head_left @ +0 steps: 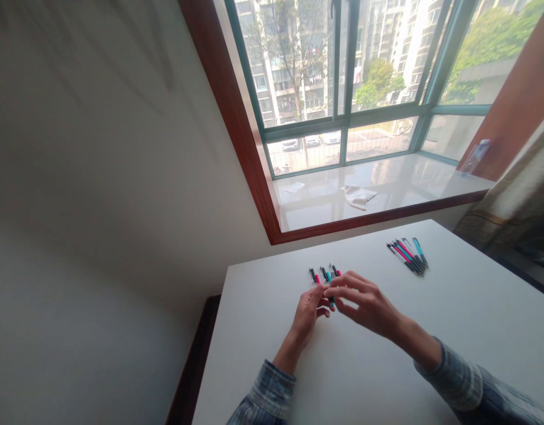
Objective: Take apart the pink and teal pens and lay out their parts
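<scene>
Both hands meet over a small clear pack of pens [323,275] lying on the white table [453,330]. My left hand [308,316] is curled, its fingertips pinching at the pack's near edge. My right hand [364,304] reaches in from the right, fingers bent and pressed toward the same spot, covering part of the pack. The pens inside have pink, teal and black parts. What exactly each fingertip grips is hidden.
A loose bunch of pink, teal and black pens [408,254] lies at the table's far right. Behind the table is a window sill [387,200] with a white cloth [358,196]. A wall stands at left, a curtain [515,200] at right.
</scene>
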A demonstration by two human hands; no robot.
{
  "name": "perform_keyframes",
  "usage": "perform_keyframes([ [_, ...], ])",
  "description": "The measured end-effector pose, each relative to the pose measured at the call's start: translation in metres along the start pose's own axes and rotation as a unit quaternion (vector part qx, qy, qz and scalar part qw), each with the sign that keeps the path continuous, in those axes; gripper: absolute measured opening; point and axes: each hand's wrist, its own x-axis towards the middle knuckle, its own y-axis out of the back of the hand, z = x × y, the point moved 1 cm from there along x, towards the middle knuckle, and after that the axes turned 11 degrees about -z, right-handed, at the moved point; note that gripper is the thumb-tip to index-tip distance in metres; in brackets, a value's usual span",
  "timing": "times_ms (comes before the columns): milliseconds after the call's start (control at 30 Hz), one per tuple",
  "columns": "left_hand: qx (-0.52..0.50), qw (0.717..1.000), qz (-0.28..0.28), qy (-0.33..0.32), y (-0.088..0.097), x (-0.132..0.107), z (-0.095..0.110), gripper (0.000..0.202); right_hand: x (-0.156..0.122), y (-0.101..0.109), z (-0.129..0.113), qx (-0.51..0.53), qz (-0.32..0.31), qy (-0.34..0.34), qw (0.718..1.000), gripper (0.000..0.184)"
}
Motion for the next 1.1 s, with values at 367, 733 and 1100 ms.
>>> perform_keyframes([
  [367, 0.147, 0.983, 0.066, -0.089, 0.012, 0.001, 0.003, 0.038, -0.001, -0.022, 0.037, 0.040, 0.026, -0.067, 0.997, 0.015],
  [733, 0.427, 0.895, 0.078, -0.106, 0.006, 0.000, -0.001, 0.018, -0.021, -0.047, 0.086, 0.128, -0.030, -0.204, 0.970, 0.058],
  [1100, 0.477, 0.870, 0.054, -0.115, 0.003, 0.002, -0.004, 0.025, -0.019, -0.044, 0.085, 0.154, -0.042, -0.218, 0.963, 0.057],
])
